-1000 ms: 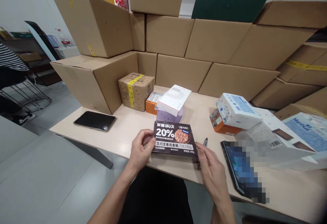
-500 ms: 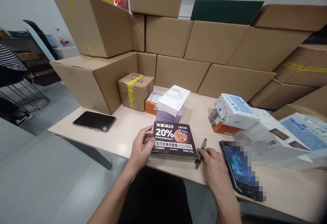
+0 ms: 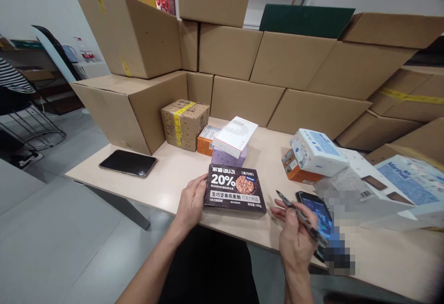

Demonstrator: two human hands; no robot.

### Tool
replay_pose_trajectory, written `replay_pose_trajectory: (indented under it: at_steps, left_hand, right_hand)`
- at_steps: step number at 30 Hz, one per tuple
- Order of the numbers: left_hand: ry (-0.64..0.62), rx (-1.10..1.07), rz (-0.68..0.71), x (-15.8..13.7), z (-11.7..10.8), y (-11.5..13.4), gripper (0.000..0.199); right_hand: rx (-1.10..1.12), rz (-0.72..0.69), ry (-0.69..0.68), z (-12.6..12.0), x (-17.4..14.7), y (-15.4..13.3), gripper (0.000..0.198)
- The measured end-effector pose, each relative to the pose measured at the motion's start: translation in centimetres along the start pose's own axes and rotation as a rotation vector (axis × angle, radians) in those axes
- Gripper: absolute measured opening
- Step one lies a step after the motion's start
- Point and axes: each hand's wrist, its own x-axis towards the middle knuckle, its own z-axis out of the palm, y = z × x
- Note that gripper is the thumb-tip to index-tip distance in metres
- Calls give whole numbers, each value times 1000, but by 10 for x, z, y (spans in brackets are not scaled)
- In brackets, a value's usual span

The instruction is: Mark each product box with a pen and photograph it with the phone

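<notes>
Dark, white-lettered box just right of left hand, touching, grip unclear; dark pen gripped in right hand.

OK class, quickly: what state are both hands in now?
Left hand: against the left edge of the flat dark rectangular box, grip cannot be told.
Right hand: holding the slim dark pen.

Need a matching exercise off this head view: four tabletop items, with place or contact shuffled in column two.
Column 1
1. dark snack box
2. pen
3. thin white box
4. phone with dark screen

Column 2
A. resting on a purple box
B. held in the right hand
C. on the left part of the table, apart from both hands
D. left hand at its left edge

Pairs: 1-D, 2-B, 3-A, 4-C
</notes>
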Motion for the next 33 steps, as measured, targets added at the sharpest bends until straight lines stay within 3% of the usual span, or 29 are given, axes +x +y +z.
replay_pose_trajectory:
  at_steps: [2, 5, 9, 11, 16, 24, 27, 30, 33]
  left_hand:
    - [-41, -31, 24, 0, -2, 1, 46]
    - [-175, -91, 57, 0, -10, 4, 48]
    - [-402, -146, 68, -5, -26, 14, 73]
    - [-431, -162, 50, -9, -32, 21, 81]
    - [-258, -63, -42, -14, -37, 38, 66]
    - [1, 130, 134, -11, -17, 47, 49]
    - [44, 54, 211, -1, -4, 41, 43]
    - [41, -143, 200, 6, 10, 31, 45]
    - [73, -284, 210, 9, 22, 19, 51]
  right_hand:
    - [59, 90, -92, 8, -9, -5, 43]
    - [28, 94, -178, 13, -17, -14, 42]
    - [-9, 16, -176, 9, -18, -35, 41]
    - [-11, 6, -156, 7, -16, -49, 42]
    - [117, 61, -137, 7, -14, -74, 46]
    - [-19, 94, -141, 19, 4, -55, 55]
    - [52, 42, -42, 19, 13, -47, 52]
    - [200, -89, 103, 13, 22, -55, 46]
    - [369, -137, 83, 10, 30, -73, 41]
